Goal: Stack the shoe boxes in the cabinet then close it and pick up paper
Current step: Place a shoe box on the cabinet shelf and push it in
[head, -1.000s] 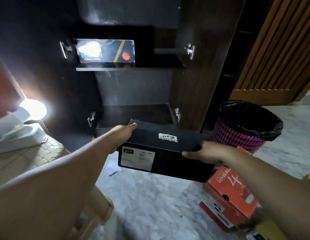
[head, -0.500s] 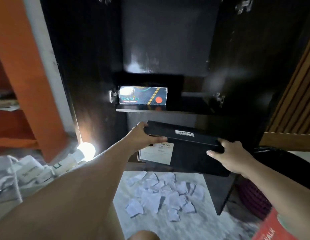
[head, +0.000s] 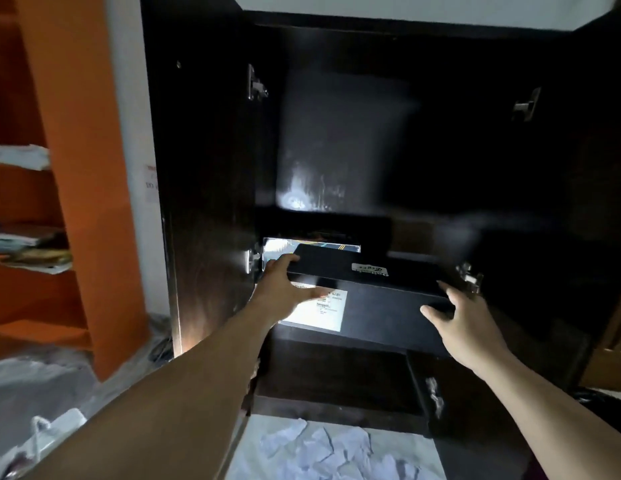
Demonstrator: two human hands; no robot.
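Observation:
A black shoe box (head: 382,299) with a white label on its near end is held up at the middle shelf of the dark open cabinet (head: 205,168). My left hand (head: 285,289) grips its left end, fingers over the lid and thumb across the label. My right hand (head: 454,320) holds the right front corner with spread fingers. Behind the black box, a shiny printed shoe box (head: 278,249) sits on the same shelf, mostly hidden. Torn paper pieces (head: 319,448) lie on the floor in front of the cabinet.
Both cabinet doors stand open, the left door (head: 198,220) and the right one (head: 596,202), with metal hinges showing. The lower shelf (head: 337,372) lies below the box. An orange shelf unit (head: 59,202) with papers is at left. White bags (head: 42,434) sit bottom left.
Both hands have lifted the black box from near the floor up to the middle shelf, in front of the printed box. The view has tilted upward and closer to the cabinet.

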